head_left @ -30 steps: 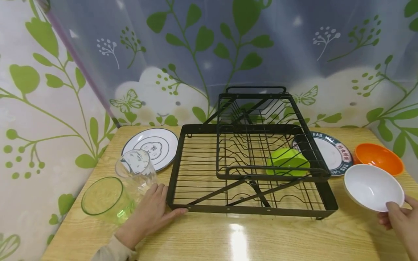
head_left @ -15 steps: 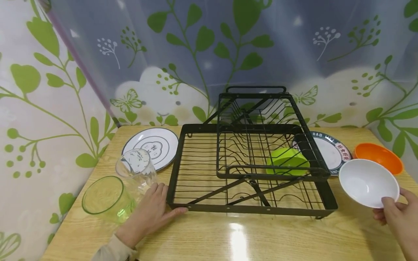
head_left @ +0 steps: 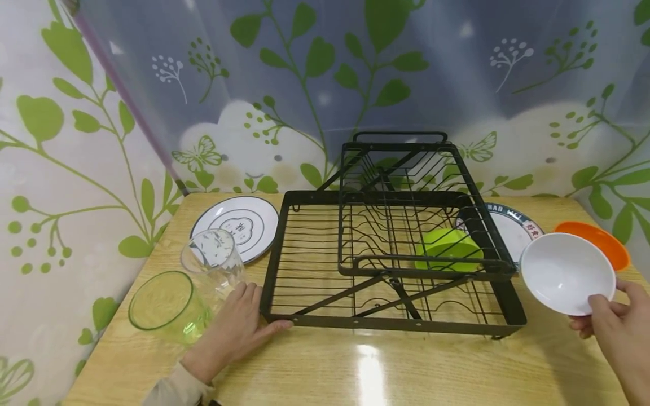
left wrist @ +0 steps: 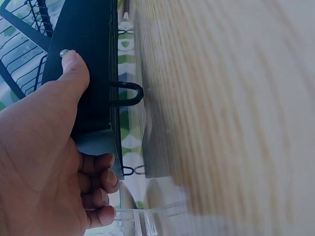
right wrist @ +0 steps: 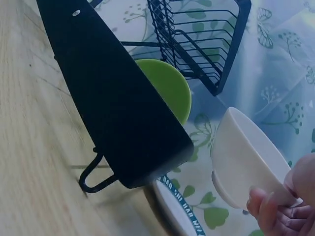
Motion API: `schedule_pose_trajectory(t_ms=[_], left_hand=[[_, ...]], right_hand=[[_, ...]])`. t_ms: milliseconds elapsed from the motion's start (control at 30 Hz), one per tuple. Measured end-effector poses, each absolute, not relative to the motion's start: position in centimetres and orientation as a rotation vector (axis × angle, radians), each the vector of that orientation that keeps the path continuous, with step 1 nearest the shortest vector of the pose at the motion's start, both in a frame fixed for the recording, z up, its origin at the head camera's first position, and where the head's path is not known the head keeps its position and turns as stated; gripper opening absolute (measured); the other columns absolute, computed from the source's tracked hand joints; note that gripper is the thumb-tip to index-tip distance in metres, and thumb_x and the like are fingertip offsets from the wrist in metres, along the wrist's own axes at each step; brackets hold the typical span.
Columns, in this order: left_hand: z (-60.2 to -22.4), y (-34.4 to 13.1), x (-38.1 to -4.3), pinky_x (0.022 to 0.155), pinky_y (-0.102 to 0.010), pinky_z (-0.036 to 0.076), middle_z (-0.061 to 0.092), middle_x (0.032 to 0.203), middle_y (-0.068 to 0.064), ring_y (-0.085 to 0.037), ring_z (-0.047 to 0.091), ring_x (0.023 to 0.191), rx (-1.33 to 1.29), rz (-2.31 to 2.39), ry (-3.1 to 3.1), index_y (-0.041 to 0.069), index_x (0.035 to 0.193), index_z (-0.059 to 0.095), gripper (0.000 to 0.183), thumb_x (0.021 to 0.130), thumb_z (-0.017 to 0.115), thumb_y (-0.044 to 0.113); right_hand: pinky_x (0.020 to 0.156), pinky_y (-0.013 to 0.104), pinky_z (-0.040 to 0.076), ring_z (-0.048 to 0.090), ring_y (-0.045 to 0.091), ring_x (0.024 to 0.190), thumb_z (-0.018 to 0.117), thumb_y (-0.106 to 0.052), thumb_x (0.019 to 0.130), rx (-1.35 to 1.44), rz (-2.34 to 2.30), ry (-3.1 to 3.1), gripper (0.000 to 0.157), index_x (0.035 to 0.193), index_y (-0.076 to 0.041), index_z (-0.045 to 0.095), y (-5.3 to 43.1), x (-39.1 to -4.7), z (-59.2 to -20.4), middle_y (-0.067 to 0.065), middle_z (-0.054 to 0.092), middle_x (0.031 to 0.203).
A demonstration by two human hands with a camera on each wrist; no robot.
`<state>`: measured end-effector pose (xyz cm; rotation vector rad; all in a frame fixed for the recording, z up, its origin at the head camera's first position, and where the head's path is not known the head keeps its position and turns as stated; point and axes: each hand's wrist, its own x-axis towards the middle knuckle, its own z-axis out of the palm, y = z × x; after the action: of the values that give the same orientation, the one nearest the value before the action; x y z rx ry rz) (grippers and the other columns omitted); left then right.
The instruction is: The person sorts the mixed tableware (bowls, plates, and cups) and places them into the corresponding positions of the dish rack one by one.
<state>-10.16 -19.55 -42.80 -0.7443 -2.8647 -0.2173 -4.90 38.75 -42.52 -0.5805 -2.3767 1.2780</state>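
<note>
A: State the left side.

B: A pale-green transparent tumbler (head_left: 170, 310) stands near the left edge of the light wooden table (head_left: 447, 372), beside a clear faceted tumbler (head_left: 218, 262). Behind lies a round white plate with thin dark rings (head_left: 256, 217), close to the rack's left wall.

A: Left hand (head_left: 236, 327)?

B: Clamped on the front-left corner of the black metal two-tier dish rack (head_left: 355, 322): thumb along the front wall, fingers bent at the side.

A: Room in the rack?

B: The left part of the lower tier is open from above. The upper tier covers the right part, where a lime-green bowl (head_left: 439, 242) sits. Bare wood runs along the front rim.

A: Right side?

B: A white plate with a dark lettered band (head_left: 513, 225) lies partly hidden. A glossy white round bowl (head_left: 566, 276) is held raised, tilted, apart from the rack's right wall. An orange bowl (head_left: 604, 239) shows behind it.

A: Right hand (head_left: 616, 324)?

B: Thumb and fingers pinch the white bowl's right rim.
</note>
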Motion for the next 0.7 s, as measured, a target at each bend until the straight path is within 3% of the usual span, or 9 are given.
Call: schedule_pose_trajectory(t_ms=[200, 567, 700], left_hand=[[-42.7, -19.6, -10.3, 0.076, -0.035, 0.04, 0.046, 0.085, -0.007, -0.023, 0.043, 0.08, -0.744, -0.223, -2.861, -0.003, 0.099, 0.053, 0.076, 0.084, 0.051, 0.072], [-42.7, -19.5, -10.3, 0.079, -0.037, 0.043, 0.049, 0.088, -0.009, -0.024, 0.046, 0.084, -0.716, -0.26, -2.88, -0.003, 0.101, 0.054, 0.076, 0.083, 0.054, 0.07], [-42.7, -19.4, -10.3, 0.08, -0.037, 0.043, 0.049, 0.089, -0.008, -0.023, 0.045, 0.084, -0.708, -0.268, -2.892, -0.003, 0.103, 0.055, 0.077, 0.082, 0.055, 0.071]], right_hand=[[0.038, 0.023, 0.047, 0.056, 0.01, 0.037, 0.036, -0.004, 0.094, -0.609, 1.259, -2.39, 0.022, 0.115, -0.009, 0.036, 33.4, -4.2, -37.7, -0.013, 0.055, 0.048], [0.041, 0.026, 0.05, 0.058, 0.01, 0.038, 0.035, 0.0, 0.093, -0.568, 1.241, -2.399, 0.013, 0.103, -0.007, 0.031, 32.4, -4.5, -37.4, -0.005, 0.057, 0.054], [0.041, 0.026, 0.05, 0.058, 0.01, 0.039, 0.035, 0.002, 0.093, -0.532, 1.218, -2.425, 0.011, 0.101, -0.001, 0.029, 32.2, -4.4, -37.5, -0.004, 0.057, 0.053]])
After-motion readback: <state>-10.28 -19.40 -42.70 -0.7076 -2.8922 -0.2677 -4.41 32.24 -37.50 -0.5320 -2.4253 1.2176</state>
